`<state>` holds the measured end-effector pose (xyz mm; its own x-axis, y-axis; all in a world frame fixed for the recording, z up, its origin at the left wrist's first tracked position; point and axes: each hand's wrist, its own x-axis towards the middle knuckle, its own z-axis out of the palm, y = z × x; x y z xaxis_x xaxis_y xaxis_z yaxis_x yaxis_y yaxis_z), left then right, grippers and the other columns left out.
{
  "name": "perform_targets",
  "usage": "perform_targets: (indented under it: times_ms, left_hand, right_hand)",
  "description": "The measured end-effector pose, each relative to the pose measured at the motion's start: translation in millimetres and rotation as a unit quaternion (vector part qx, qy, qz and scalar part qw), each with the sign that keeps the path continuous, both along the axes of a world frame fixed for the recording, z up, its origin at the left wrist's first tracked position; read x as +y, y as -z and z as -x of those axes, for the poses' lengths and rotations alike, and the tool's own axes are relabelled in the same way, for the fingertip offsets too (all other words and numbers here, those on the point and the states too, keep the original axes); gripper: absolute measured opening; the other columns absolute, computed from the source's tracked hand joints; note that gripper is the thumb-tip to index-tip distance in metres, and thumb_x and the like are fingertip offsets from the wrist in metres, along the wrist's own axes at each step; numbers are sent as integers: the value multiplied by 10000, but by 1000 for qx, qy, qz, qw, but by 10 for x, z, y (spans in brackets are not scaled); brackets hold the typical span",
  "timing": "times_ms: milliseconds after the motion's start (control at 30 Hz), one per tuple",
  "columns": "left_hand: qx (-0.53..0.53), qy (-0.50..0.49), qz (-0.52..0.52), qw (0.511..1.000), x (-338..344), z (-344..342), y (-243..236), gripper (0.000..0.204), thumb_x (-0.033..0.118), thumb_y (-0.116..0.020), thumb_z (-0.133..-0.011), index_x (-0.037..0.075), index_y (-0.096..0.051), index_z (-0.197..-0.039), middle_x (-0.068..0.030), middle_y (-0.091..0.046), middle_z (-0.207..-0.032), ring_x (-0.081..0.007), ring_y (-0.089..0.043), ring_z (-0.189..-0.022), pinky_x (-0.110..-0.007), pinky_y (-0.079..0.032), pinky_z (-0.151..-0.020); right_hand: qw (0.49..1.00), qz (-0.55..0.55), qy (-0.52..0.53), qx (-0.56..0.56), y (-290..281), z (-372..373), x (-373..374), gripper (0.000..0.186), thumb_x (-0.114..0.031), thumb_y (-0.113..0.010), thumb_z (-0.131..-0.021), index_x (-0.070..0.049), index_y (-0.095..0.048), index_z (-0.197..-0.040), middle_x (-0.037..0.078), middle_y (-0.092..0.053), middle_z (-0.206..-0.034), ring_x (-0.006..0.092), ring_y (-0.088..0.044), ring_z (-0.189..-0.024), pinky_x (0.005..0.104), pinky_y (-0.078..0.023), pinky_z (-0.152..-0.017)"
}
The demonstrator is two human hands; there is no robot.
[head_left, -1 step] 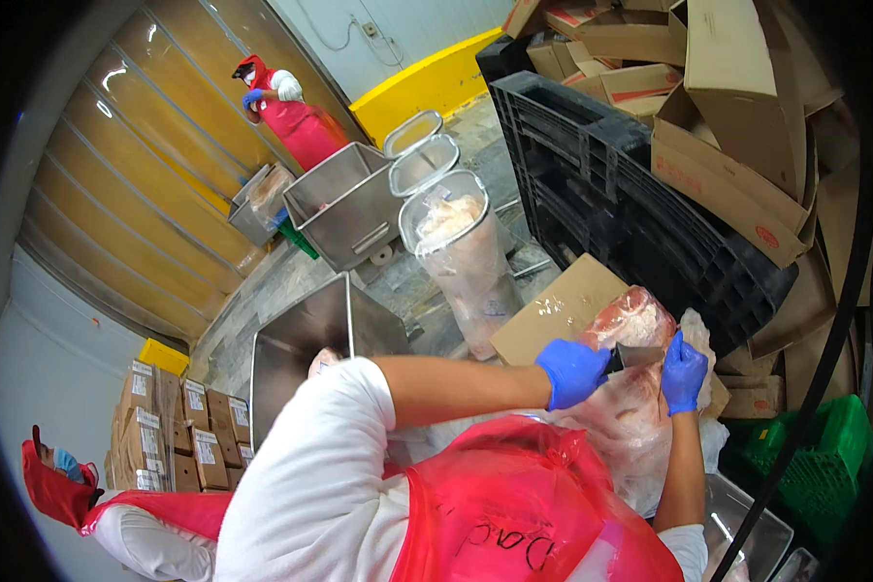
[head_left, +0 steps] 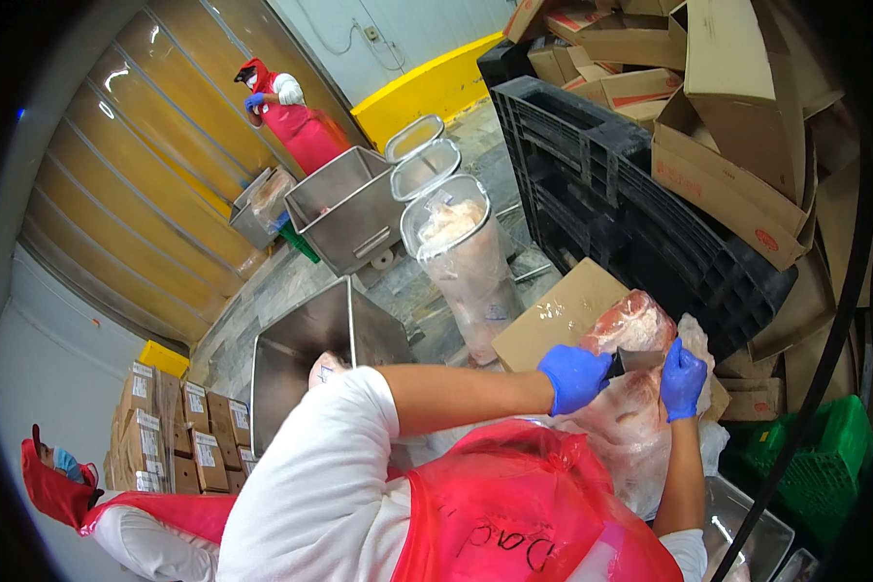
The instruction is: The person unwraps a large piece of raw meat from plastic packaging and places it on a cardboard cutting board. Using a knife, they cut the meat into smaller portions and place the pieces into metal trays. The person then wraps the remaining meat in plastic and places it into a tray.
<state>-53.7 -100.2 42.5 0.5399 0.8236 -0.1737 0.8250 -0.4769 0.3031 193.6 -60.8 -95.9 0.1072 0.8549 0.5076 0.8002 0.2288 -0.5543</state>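
Note:
My left hand (head_left: pixel 574 378), in a blue glove, is closed on the dark handle of a knife (head_left: pixel 640 360). Its wide blade points right, across a large piece of raw meat (head_left: pixel 632 322), red with pale fat. Close to the blade's far end, my right hand (head_left: pixel 684 378), also blue-gloved, is closed in a fist; what its fingers grip is hidden. Clear plastic (head_left: pixel 640 466) lies around the meat's lower part. A brown cardboard box (head_left: pixel 558 312) sits just behind and left of the meat.
A black plastic pallet (head_left: pixel 621 184) stands on edge beyond the box, with cardboard boxes (head_left: pixel 727 184) heaped behind it. Metal bins (head_left: pixel 344 209) and a plastic-lined container (head_left: pixel 456 252) stand ahead. A green crate (head_left: pixel 805 466) is at right. Co-workers stand at far left and near left.

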Motion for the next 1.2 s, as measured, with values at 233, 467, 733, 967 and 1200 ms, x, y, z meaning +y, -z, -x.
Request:
perform_targets:
  times_ms: [233,467,733,967,1200]
  left_hand:
    - [0,31,6,1000,40,-36,-42,319,350,-550,-890,90,-565,-1075,-176,-655,-832,-366,-649,-716,-472,-503,-620]
    - [25,87,30,995,269,34,28,290,254,-527,-878,106,-525,-1128,-202,-654,-791,-377,-650,-684,-474,-504,-574]
    - [59,109,-49,991,267,203,-643,388,306,-627,-861,84,-606,-1179,-232,-634,-759,-399,-630,-703,-463,-502,-606]
    - [86,190,-62,976,538,51,-867,371,286,-654,-838,110,-627,-1163,-192,-644,-729,-370,-630,-656,-448,-502,-585]
    - [193,263,-37,945,705,-558,-1045,332,325,-585,-875,58,-644,-1065,-197,-657,-813,-366,-641,-764,-455,-509,-673]
  right_hand:
    - [984,153,91,20,305,-207,-743,241,-101,-495,-937,21,-571,-1131,191,-580,-1080,341,-518,-1008,409,-394,-895]
    - [939,289,172,66,-428,179,-972,508,-507,-606,-843,-17,-628,-976,216,-644,-755,356,-628,-684,442,-483,-600]
    - [988,112,61,-91,-171,-529,-1103,312,-384,-546,-885,-111,-691,-851,143,-660,-888,357,-613,-750,460,-459,-658]
    - [975,156,136,-76,36,-579,-953,258,-375,-547,-897,-154,-674,-938,149,-657,-765,326,-648,-724,464,-489,-634]
    - [980,94,78,-158,3,-795,-691,199,-320,-647,-837,-140,-696,-906,130,-646,-692,336,-611,-614,430,-488,-583]
